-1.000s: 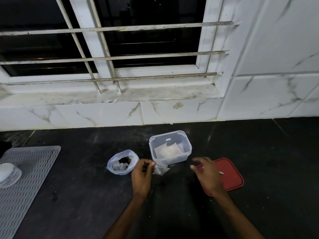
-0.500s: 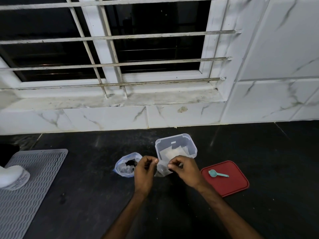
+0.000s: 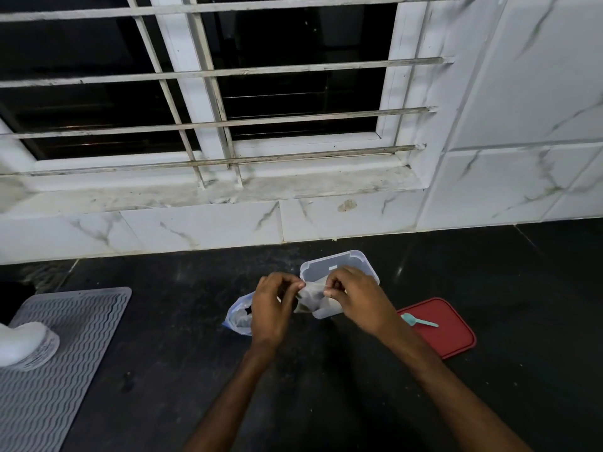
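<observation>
With your left hand (image 3: 273, 309) and right hand (image 3: 360, 303) each pinching an upper edge of the small clear plastic pouch (image 3: 310, 297) between them, just before the open clear container (image 3: 346, 256), pull apart evenly, holding the mouth upward so nothing spills.

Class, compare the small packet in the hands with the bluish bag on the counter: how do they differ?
The packet is pinched between the left hand and right hand; the bag lies on the counter. The packet looks whitish, the bag blue-tinted. Both are thin, see-through plastic.
</observation>
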A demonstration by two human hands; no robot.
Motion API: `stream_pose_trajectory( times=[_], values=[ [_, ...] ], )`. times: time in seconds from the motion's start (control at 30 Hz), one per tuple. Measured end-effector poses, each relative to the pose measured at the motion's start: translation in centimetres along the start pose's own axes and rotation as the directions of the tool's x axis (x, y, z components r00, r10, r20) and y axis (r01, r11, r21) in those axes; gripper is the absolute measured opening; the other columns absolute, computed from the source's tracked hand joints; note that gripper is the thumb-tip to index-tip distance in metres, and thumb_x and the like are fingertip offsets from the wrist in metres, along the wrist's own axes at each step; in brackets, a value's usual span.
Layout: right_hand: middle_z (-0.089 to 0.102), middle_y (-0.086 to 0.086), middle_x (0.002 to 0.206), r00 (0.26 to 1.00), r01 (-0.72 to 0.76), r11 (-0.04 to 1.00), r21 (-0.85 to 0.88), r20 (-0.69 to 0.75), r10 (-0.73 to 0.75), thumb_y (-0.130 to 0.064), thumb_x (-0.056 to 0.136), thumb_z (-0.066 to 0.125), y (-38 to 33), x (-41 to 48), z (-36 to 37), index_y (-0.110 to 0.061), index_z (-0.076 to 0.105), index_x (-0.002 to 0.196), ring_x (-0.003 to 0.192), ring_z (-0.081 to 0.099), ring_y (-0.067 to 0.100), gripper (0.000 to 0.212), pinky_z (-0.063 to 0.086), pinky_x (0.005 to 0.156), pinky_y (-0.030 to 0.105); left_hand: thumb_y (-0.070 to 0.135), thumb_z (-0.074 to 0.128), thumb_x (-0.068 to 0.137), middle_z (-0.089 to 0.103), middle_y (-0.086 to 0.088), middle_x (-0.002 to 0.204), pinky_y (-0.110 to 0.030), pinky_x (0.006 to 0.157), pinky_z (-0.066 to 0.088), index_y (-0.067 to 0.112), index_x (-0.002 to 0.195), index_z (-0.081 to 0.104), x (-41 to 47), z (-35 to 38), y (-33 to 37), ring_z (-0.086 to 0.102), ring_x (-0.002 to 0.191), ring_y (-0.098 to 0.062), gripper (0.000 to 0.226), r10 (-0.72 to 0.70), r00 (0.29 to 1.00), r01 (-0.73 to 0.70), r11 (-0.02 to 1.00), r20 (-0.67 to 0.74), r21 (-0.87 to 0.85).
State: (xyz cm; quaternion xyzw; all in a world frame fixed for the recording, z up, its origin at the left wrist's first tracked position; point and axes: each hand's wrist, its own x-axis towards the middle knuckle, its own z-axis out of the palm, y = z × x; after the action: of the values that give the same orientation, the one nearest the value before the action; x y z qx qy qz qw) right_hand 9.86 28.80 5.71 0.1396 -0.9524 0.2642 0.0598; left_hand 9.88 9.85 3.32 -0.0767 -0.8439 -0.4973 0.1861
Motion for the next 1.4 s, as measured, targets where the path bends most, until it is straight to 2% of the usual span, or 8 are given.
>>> stream_pose_trajectory(
  times=[0.13,0.27,0.43,0.5,0.67,0.97,1.23,1.4],
  values=[
    [0.065,-0.008,0.081,0.998,0.028,0.997,0.076,-0.059,-0.024,-0.021,0.086,0.068,-0.4,0.2,-1.4,-0.016,0.067,0.08,0.076,0.059,0.009,0.008,0.051,0.073,0.033,0.013,0.068,0.088,0.068,0.011,0.084,-0.009,0.075,0.042,0.033,0.083,0.064,0.2,-0.3,0.5,0.061,0.085,-0.008,0.021,-0.033,0.999,0.038,0.993,0.038,-0.112],
    [0.064,-0.003,0.076,0.994,0.034,0.955,0.296,-0.113,0.0,-0.003,0.082,0.069,-1.0,0.8,-1.9,-0.007,0.065,0.079,0.072,0.058,0.011,0.007,0.043,0.067,0.015,0.017,0.062,0.092,0.072,-0.003,0.107,-0.028,0.084,0.057,0.012,0.115,0.063,0.3,-0.2,0.5,0.068,0.102,-0.016,0.023,-0.12,0.963,0.226,0.847,0.241,-0.482],
    [0.062,-0.003,0.078,0.998,-0.013,0.931,0.365,-0.049,0.034,0.003,0.083,0.065,-1.1,1.3,-2.0,-0.005,0.063,0.083,0.074,0.056,0.008,0.009,0.04,0.069,0.01,0.011,0.066,0.09,0.072,-0.008,0.108,-0.035,0.092,0.055,0.006,0.112,0.064,0.3,0.2,-1.8,0.068,0.105,-0.022,0.023,-0.096,0.833,0.341,0.864,0.545,-0.369],
    [0.062,-0.004,0.079,0.999,-0.009,0.958,0.286,-0.046,0.023,-0.001,0.082,0.066,-0.6,1.4,-2.4,-0.011,0.062,0.081,0.074,0.058,0.013,0.011,0.045,0.07,0.022,0.007,0.069,0.087,0.074,-0.009,0.096,-0.033,0.085,0.055,0.004,0.104,0.065,0.0,0.3,-2.2,0.071,0.093,-0.02,0.017,-0.137,0.85,0.357,0.86,0.509,-0.364],
    [0.052,-0.012,0.093,0.999,-0.037,0.928,-0.372,0.008,0.043,-0.014,0.083,0.057,0.3,1.9,-5.0,-0.028,0.053,0.089,0.092,0.05,0.01,0.016,0.032,0.077,0.032,0.007,0.07,0.086,0.074,-0.003,0.083,-0.033,0.077,0.055,0.01,0.086,0.068,0.4,-0.3,-3.7,0.07,0.079,-0.012,0.004,-0.236,0.906,0.344,0.895,0.352,-0.285],
    [0.047,-0.018,0.089,0.993,0.1,0.966,-0.24,0.078,-0.083,-0.015,0.089,0.057,0.1,3.3,-5.0,-0.028,0.055,0.09,0.094,0.05,0.007,0.013,0.037,0.079,0.034,0.021,0.068,0.089,0.069,-0.001,0.119,-0.036,0.093,0.053,0.019,0.124,0.063,2.8,0.6,-1.8,0.065,0.113,-0.021,0.035,-0.146,0.924,0.293,0.864,0.353,-0.408],
    [0.058,-0.013,0.088,0.995,0.101,0.994,-0.047,0.026,-0.099,-0.019,0.087,0.065,0.5,4.1,-4.0,-0.024,0.06,0.088,0.082,0.057,0.009,0.008,0.051,0.072,0.041,0.008,0.069,0.088,0.074,-0.007,0.09,-0.029,0.076,0.055,0.008,0.091,0.071,3.9,0.4,-0.6,0.07,0.09,-0.021,0.004,-0.161,0.97,0.228,0.863,0.183,-0.451],
    [0.061,-0.013,0.103,0.995,0.08,0.985,0.152,0.047,-0.088,-0.023,0.088,0.066,-0.4,4.0,-3.2,-0.022,0.066,0.107,0.096,0.058,0.004,0.019,0.048,0.086,0.024,0.008,0.068,0.088,0.072,-0.006,0.086,-0.026,0.073,0.055,0.009,0.087,0.068,3.7,0.4,0.1,0.07,0.085,-0.018,0.002,-0.138,0.975,0.203,0.871,0.175,-0.446]
  ],
)
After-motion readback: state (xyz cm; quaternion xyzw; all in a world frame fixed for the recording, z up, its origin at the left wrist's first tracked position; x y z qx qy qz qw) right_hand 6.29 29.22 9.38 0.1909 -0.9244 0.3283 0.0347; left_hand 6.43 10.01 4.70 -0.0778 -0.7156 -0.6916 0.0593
